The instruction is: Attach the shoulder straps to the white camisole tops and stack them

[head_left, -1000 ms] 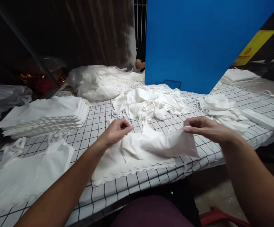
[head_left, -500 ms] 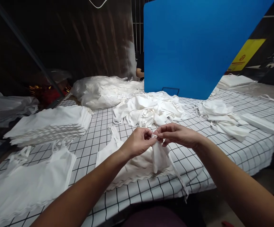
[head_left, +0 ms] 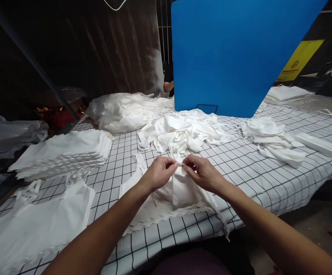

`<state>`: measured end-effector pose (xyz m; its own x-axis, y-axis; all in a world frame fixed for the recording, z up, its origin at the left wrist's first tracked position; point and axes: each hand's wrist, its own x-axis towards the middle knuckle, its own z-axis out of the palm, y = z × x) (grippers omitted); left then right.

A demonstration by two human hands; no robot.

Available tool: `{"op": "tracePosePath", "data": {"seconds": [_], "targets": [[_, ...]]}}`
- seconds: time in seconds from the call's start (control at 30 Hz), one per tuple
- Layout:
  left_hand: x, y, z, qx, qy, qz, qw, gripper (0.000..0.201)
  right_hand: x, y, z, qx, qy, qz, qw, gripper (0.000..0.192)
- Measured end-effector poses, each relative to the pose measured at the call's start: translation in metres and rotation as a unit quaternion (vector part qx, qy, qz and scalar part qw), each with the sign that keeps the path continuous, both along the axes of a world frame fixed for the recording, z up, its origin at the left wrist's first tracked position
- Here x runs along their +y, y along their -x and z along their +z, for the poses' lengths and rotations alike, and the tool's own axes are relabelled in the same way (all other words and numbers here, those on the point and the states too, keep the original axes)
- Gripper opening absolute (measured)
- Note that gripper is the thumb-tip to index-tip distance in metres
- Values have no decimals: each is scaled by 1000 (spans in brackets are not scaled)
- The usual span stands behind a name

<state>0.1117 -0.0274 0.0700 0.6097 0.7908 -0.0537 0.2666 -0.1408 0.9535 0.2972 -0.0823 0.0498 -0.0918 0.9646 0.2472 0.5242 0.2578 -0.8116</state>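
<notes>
Close together near the middle of the table, my left hand (head_left: 160, 172) and my right hand (head_left: 202, 172) each pinch the upper edge of a white fabric piece (head_left: 183, 188). A short stretch of that edge runs between my fingertips, and the cloth hangs down from it. Beneath lies a stack of white strappy garments (head_left: 151, 214) with wavy hems; my forearms cover part of it. One thin strap (head_left: 222, 221) trails over the table's front edge on the right. What each fingertip presses is too small to make out fully.
A checked cloth (head_left: 117, 160) covers the table. White garments (head_left: 48, 214) and a folded stack (head_left: 65, 151) lie left. Behind my hands is a loose white heap (head_left: 183, 131), with a plastic-wrapped bundle (head_left: 122, 110) beyond. A blue board (head_left: 226, 57) stands at the back; another heap (head_left: 269, 137) lies right.
Both hands have shifted slightly left, and my right hand has come lower, its fingers now level with the left. The fabric edge is now stretched between them rather than bunched.
</notes>
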Motion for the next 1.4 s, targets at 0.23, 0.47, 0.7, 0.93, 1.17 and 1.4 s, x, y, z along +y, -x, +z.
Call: {"op": "tracePosePath", "data": {"seconds": [0.23, 0.47, 0.7, 0.93, 1.17, 1.4], "targets": [[5, 15, 15, -47, 79, -39, 995, 34, -6, -25, 8, 338, 328, 130, 872, 37], [31, 33, 85, -105, 1, 45, 993, 34, 3, -91, 58, 188, 212, 173, 943, 30], [34, 0, 149, -38, -116, -124, 985, 25, 24, -48, 125, 78, -22, 87, 993, 58], [44, 9, 109, -135, -40, -94, 985, 39, 45, -24, 120, 175, 17, 120, 977, 39], [51, 17, 80, -124, -51, -82, 988, 31, 38, -25, 123, 8, -79, 36, 996, 43], [42, -5, 77, -259, -55, -15, 964, 39, 50, 2, 136, -38, -71, 85, 993, 29]]}}
